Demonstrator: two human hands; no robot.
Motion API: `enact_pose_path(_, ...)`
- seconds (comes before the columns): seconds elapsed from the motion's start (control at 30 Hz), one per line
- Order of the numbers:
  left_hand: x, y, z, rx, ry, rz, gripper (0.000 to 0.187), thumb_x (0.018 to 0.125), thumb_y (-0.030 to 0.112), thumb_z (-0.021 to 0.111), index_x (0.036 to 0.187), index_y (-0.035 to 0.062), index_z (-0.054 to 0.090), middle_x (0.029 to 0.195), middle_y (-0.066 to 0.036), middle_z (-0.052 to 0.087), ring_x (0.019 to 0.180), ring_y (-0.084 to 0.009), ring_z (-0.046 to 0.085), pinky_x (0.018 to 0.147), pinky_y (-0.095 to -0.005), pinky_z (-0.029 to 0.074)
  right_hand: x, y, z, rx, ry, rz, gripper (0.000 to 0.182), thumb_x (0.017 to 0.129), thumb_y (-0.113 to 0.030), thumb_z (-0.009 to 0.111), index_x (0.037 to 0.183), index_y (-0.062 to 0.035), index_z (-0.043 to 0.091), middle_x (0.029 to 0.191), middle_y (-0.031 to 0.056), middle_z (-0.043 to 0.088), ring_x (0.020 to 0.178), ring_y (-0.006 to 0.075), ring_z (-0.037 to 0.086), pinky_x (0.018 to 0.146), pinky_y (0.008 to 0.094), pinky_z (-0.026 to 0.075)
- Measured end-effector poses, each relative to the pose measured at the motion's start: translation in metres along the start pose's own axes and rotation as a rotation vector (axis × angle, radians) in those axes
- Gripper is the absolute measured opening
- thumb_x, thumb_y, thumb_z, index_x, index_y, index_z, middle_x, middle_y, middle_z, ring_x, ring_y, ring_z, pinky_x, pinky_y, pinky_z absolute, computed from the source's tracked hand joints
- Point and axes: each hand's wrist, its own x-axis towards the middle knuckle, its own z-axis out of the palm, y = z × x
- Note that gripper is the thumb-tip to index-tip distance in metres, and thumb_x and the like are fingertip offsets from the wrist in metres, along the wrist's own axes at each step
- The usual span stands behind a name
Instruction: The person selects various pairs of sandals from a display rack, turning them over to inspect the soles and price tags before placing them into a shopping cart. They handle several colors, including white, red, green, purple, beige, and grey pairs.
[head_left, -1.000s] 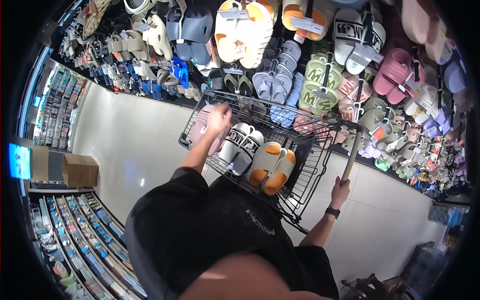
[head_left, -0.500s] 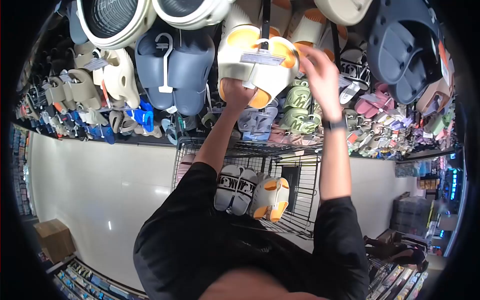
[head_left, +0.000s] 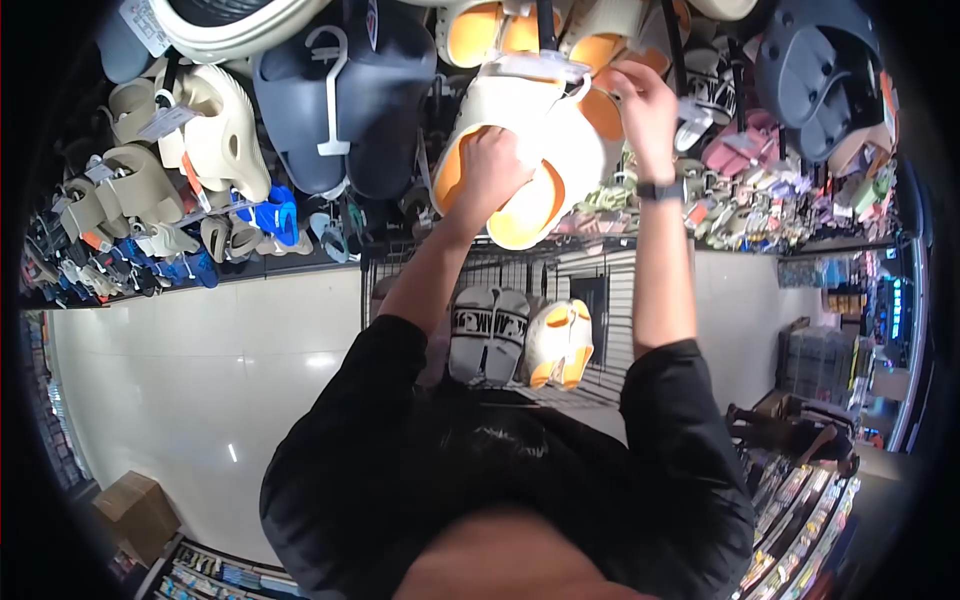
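Observation:
My left hand (head_left: 497, 168) is closed on a pair of white slides (head_left: 574, 165) with orange footbeds, gripping near the strap. The pair hangs at the rack by a white hanger, with a price label (head_left: 535, 67) at its top, and its lower ends tilt toward me. Beyond its upper right edge, my right hand (head_left: 648, 108), with a dark band (head_left: 660, 190) on the wrist, has its fingers pinched together. Whatever those fingertips hold is not clear. More white-and-orange slides (head_left: 474, 35) hang right behind.
Dark blue slides (head_left: 300, 110) hang left, beige ones (head_left: 225, 135) farther left, navy clogs (head_left: 815, 85) right. Below my arms a wire cart (head_left: 625, 275) holds black-and-white slides (head_left: 488, 335) and white-and-orange slides (head_left: 560, 343). A cardboard box (head_left: 140, 515) stands on the floor; a person (head_left: 800, 438) is lower right.
The white slides have tilted, their lower ends coming nearer to me. My left hand has shifted slightly right with them. My right hand has moved slightly, its fingers drawing together.

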Motion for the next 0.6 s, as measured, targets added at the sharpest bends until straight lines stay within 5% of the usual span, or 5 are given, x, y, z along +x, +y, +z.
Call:
enact_pose_path(0.13, -0.034, 0.018, 0.010, -0.111, 0.125, -0.154, 0.017, 0.068, 0.012, 0.073, 0.068, -0.0016, 0.063, 0.067, -0.019, 0.063, 0.065, -0.0390, 0.062, 0.064, -0.0440, 0.049, -0.170, -0.035, -0.018, -0.068, 0.047, -0.094, 0.009, 0.087, -0.006, 0.061, 0.092, -0.0017, 0.068, 0.085, 0.0067, 0.069, 0.076, 0.0123, 0.063, 0.070, 0.0283, 0.051)
enact_pose_path(0.2, -0.050, 0.034, 0.011, -0.143, 0.200, -0.237, 0.018, 0.070, 0.013, 0.073, 0.068, -0.0019, 0.063, 0.065, -0.019, 0.062, 0.063, -0.0396, 0.061, 0.062, -0.0433, 0.049, -0.227, -0.061, -0.005, -0.190, -0.119, 0.154, 0.020, 0.080, -0.008, 0.064, 0.100, -0.0034, 0.065, 0.089, 0.0127, 0.067, 0.071, 0.0276, 0.066, 0.070, 0.0364, 0.054)
enact_pose_path(0.27, -0.054, 0.058, 0.004, -0.156, 0.283, -0.281, 0.019, 0.073, 0.014, 0.072, 0.068, -0.0021, 0.064, 0.064, -0.020, 0.062, 0.062, -0.0404, 0.061, 0.060, -0.0426, 0.048, -0.253, -0.054, -0.001, -0.522, -0.085, -0.062, 0.045, 0.075, -0.014, 0.072, 0.116, -0.0039, 0.059, 0.109, 0.0111, 0.063, 0.084, 0.0294, 0.062, 0.073, 0.0352, 0.053)
enact_pose_path(0.43, -0.073, 0.111, -0.014, 0.081, 0.246, -0.225, 0.030, 0.073, 0.024, 0.073, 0.060, -0.0004, 0.062, 0.059, -0.019, 0.060, 0.061, -0.0398, 0.060, 0.060, -0.0441, 0.047, -0.281, -0.037, -0.031, -0.546, -0.015, -0.080, 0.018, 0.082, -0.009, 0.064, 0.099, -0.0028, 0.065, 0.088, 0.0104, 0.065, 0.079, 0.0304, 0.062, 0.066, 0.0362, 0.052)
enact_pose_path(0.6, -0.110, 0.131, -0.030, 0.229, 0.204, -0.299, 0.023, 0.067, 0.021, 0.078, 0.069, 0.0010, 0.066, 0.064, -0.017, 0.063, 0.060, -0.0371, 0.061, 0.061, -0.0428, 0.048, -0.311, -0.031, -0.088, 0.896, -0.172, 0.556, 0.017, 0.095, -0.007, 0.054, 0.101, 0.0061, 0.063, 0.075, 0.0103, 0.068, 0.056, 0.0129, 0.060, 0.055, 0.0251, 0.050)
